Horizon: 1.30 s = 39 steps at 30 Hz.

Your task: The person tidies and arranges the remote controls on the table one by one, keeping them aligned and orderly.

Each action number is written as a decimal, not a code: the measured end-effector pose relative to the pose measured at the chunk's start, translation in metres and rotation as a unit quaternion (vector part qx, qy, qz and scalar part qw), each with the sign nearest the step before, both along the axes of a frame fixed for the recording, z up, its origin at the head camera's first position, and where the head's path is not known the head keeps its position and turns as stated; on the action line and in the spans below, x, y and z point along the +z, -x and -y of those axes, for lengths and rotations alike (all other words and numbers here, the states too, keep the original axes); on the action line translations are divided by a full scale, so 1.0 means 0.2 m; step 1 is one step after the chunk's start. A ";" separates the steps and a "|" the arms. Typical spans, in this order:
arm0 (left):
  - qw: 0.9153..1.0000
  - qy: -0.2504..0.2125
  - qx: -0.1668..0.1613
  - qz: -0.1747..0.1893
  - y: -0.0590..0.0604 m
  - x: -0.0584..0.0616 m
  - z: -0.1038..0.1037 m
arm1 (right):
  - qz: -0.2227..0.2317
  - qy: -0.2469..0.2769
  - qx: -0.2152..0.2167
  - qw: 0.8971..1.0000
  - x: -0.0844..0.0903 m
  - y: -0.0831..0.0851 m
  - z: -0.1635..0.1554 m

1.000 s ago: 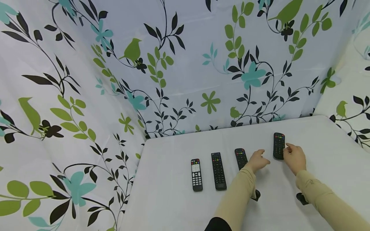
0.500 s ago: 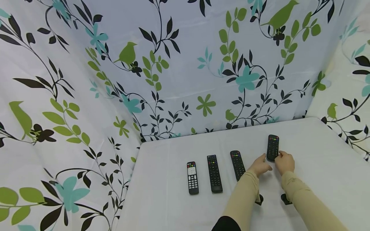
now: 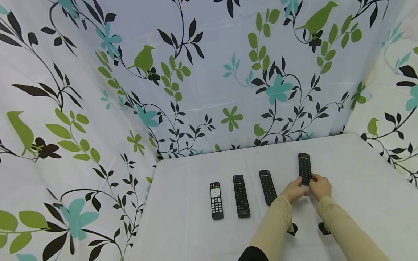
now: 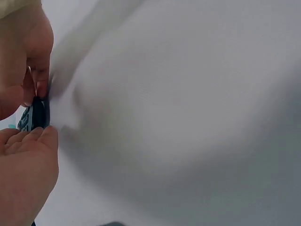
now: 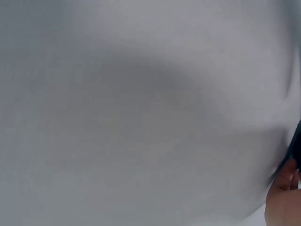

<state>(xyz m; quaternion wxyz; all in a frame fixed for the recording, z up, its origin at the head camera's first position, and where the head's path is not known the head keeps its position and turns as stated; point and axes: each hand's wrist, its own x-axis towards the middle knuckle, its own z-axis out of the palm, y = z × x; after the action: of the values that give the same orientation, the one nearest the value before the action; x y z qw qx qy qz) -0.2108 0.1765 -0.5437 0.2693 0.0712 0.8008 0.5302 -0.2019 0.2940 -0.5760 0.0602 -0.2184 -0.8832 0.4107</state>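
A blurred white table surface [image 5: 141, 113] is filling nearly the whole right wrist view. At four o'clock, a fingertip [image 5: 282, 200] is touching a dark remote edge [image 5: 296, 143].

Black remotes [image 3: 304, 167] w/ coloured btns, white table [image 3: 359, 188], floral-bird curtain [image 3: 209, 72].

Staged recording booth, floral bird-print cloth backdrop [image 3: 209, 72], white-covered table [image 3: 196, 235], remotes [image 3: 241, 195] in row
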 end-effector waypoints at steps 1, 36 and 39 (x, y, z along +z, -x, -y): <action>1.000 0.001 -0.006 0.001 0.00 -0.01 0.01 | 0.001 0.001 0.004 1.000 -0.01 -0.01 0.00; 1.000 -0.016 0.002 -0.009 -0.30 -0.01 0.24 | 0.004 -0.009 0.132 0.991 -0.02 -0.22 0.10; 1.000 -0.019 -0.004 -0.010 -0.31 -0.02 0.25 | 0.013 -0.005 0.134 0.991 -0.01 -0.24 0.11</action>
<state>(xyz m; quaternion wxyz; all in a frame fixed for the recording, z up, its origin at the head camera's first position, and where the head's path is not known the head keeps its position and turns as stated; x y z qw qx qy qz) -0.1479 0.1256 -0.5470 0.2618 0.0845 0.7931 0.5434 -0.1548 0.2717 -0.5777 -0.0055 -0.1030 -0.9074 0.4074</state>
